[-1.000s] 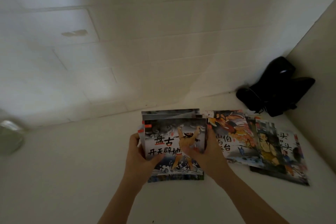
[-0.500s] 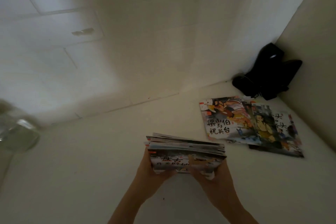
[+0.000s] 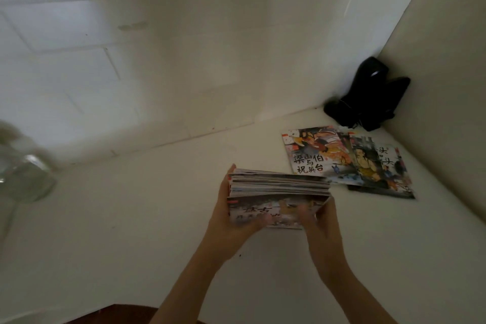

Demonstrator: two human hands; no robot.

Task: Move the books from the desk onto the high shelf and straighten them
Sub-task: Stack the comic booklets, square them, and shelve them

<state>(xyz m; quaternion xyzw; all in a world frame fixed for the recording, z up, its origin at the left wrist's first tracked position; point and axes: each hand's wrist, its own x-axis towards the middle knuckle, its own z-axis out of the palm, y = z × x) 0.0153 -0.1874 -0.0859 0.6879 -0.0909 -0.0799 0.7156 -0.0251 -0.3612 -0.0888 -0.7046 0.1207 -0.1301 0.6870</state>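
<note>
**Both hands clamp a stack of picture books over the white shelf**

The left hand [image 3: 231,221] grips the left end of the stack of books [image 3: 278,192], thumb laid across the front cover and fingers wrapped behind, one fingertip peeking above the top edge at about 11 o'clock of the stack. The right hand [image 3: 319,223] holds the right end the same way, thumb on the cover, palm against the side. Between them the stack stands on its lower edge, tipped away so that its page edges face up and the blurred front cover, with red marks and dark lettering, faces the person. I cannot tell whether its bottom edge touches the surface or hangs just above it.

Around them spreads the white shelf [image 3: 131,231]. At 2 o'clock from the stack, close to its right corner, two more books lie flat: a bright cover with black characters [image 3: 315,155], and a darker cover [image 3: 378,168] overlapping its right side. Further out at 1 o'clock, a black object [image 3: 368,97] sits in the corner where the tiled back wall [image 3: 184,60] meets the side wall [image 3: 441,73]. Far off at 9 o'clock, a blurred glass jar [image 3: 23,179] shows at the edge of the view. At 6 o'clock, a dark brown strip [image 3: 126,314] shows below the shelf's front edge.
</note>
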